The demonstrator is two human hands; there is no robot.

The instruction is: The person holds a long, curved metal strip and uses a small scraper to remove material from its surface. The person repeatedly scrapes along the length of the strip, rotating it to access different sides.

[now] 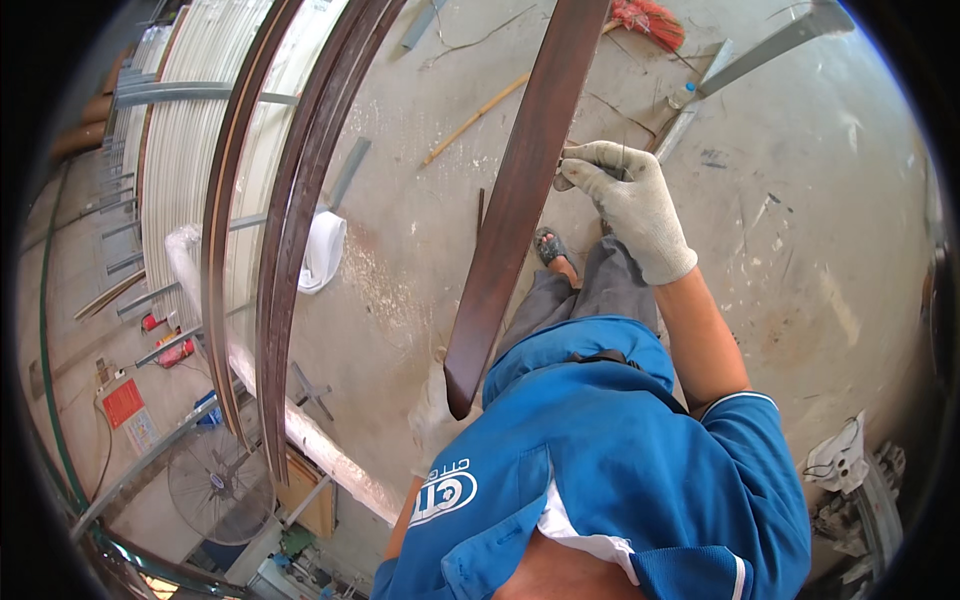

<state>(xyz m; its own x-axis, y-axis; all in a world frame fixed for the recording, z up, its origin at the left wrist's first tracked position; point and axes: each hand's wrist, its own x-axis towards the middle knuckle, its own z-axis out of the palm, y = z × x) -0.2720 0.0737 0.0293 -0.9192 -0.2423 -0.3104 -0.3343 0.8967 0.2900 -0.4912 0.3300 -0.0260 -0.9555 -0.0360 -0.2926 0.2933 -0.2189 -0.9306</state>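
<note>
A long dark brown strip [510,210] runs from the top middle down to my chest, slightly bowed. My right hand [628,195], in a white knit glove, pinches its right edge about halfway along. In the same kind of glove, my left hand [432,415] sits at the strip's near end, pale against the floor and partly hidden by the strip and my blue shirt. One sandalled foot [551,246] shows on the concrete below the strip.
A rack at the left carries long white panels [190,150] and dark brown strips [300,200]. A red broom [650,20], a bamboo stick [475,120] and grey metal channels [760,55] lie on the concrete. A floor fan [215,485] stands at the lower left.
</note>
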